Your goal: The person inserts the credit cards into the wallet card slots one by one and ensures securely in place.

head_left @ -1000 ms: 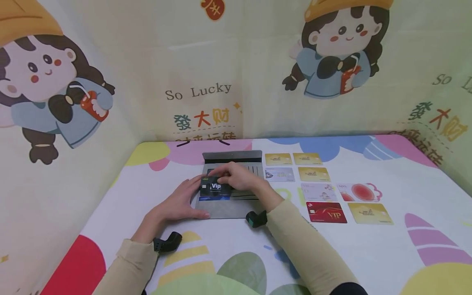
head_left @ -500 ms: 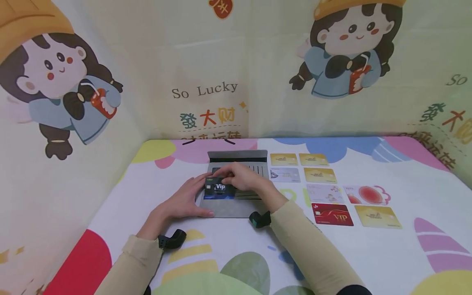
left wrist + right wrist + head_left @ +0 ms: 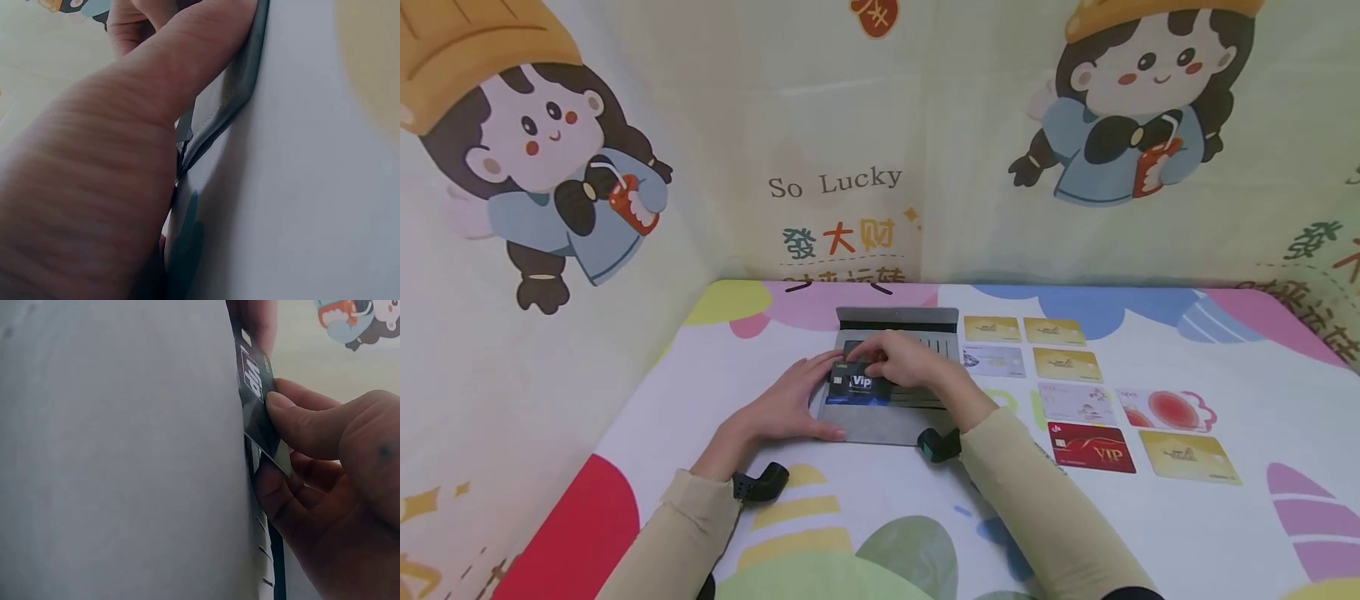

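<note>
A grey card wallet [image 3: 887, 430] lies unfolded on the table, its card slots showing. My right hand [image 3: 910, 360] pinches a black "Vip" card [image 3: 859, 383] over the wallet's left half. In the right wrist view, the thumb [image 3: 306, 428] presses the card's face with fingers behind it, and the card tilts at the slots. My left hand [image 3: 790, 404] rests with fingers spread along the wallet's left side. Its thumb [image 3: 194, 47] lies straight on the near edge, while the fingertips reach the card's left end. Part of the slots is hidden behind my right hand.
Right of the wallet several cards lie flat: gold cards [image 3: 1189, 456], a red VIP card [image 3: 1092, 447], a pale floral card [image 3: 1077, 403], a silver-grey card [image 3: 995, 362] and a card with a red round print [image 3: 1167, 410]. A printed cloth [image 3: 1015, 533] covers the table.
The head view has swung left, so everything sits further right in it. The black card has slid slightly toward the near side, covering more of the blue strip below it. Both hands keep their places.
</note>
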Action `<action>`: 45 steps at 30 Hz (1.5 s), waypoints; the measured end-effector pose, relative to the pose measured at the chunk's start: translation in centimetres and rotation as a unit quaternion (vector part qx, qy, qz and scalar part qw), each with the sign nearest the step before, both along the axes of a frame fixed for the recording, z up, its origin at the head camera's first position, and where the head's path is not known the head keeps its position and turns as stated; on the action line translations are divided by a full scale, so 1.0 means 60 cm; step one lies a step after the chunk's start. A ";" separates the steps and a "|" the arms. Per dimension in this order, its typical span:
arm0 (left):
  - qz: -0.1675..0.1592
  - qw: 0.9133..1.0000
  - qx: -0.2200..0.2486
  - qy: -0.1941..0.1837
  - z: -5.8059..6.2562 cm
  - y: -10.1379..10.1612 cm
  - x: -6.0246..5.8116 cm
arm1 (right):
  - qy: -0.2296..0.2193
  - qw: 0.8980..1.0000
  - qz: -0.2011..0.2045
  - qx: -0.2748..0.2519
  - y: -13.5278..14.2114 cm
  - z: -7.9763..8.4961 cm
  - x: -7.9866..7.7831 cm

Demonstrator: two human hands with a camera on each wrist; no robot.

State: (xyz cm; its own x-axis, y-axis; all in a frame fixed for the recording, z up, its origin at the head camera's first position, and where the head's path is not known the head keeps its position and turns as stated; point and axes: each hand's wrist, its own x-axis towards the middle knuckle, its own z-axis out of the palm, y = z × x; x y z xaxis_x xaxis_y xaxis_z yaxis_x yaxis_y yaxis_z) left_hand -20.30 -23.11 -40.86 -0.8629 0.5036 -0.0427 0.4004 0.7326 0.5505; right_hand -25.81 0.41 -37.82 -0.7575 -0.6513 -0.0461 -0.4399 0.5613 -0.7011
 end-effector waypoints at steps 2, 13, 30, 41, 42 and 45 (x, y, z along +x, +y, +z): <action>0.003 1.000 0.000 -0.002 -0.001 0.001 0.000 | 0.003 1.000 0.001 0.005 0.001 0.000 -0.001; 0.014 1.000 0.002 -0.005 -0.001 0.003 0.000 | 0.023 1.000 0.002 0.006 -0.003 0.000 0.000; 0.006 1.000 0.008 0.003 -0.001 0.000 0.000 | 0.029 0.999 0.003 0.041 -0.009 0.009 0.001; 0.004 1.000 0.007 -0.001 0.001 -0.003 -0.002 | 0.016 0.998 0.030 0.043 -0.013 0.012 0.010; 0.002 1.000 0.007 0.001 0.003 -0.003 -0.002 | 0.016 0.999 0.033 0.038 -0.012 0.012 0.009; -0.001 1.000 0.011 -0.001 0.004 -0.002 -0.002 | 0.011 0.998 0.044 0.031 -0.010 0.012 0.007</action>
